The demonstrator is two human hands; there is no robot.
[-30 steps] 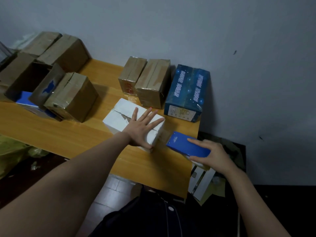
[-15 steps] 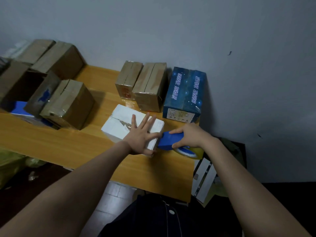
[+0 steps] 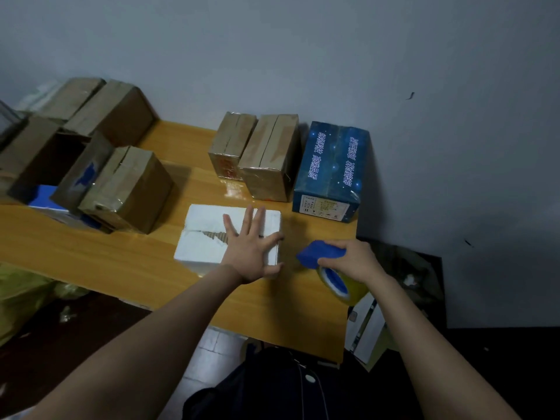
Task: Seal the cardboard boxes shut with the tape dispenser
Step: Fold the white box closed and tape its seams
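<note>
Curled round the blue tape dispenser [image 3: 321,254], my right grip [image 3: 360,262] is holding it just beside the white box [image 3: 203,250] on the worktop [image 3: 121,256]. My left grip [image 3: 248,256], spread wide, is pressing the lid flat. I am judging that taping is about to start, and the next move is calling for tape along the torn seam [image 3: 212,234]. The loose end of the tape I am not managing to see.

Your small packing room, a plain wooden table [image 3: 100,253] set against a bare grey wall [image 3: 303,56], taped brown cardboard boxes [image 3: 269,159] lined up along it, a blue printed carton [image 3: 330,171] beside them, yellow plastic bags [image 3: 27,286] on the dark floor [image 3: 60,344] at your left.
</note>
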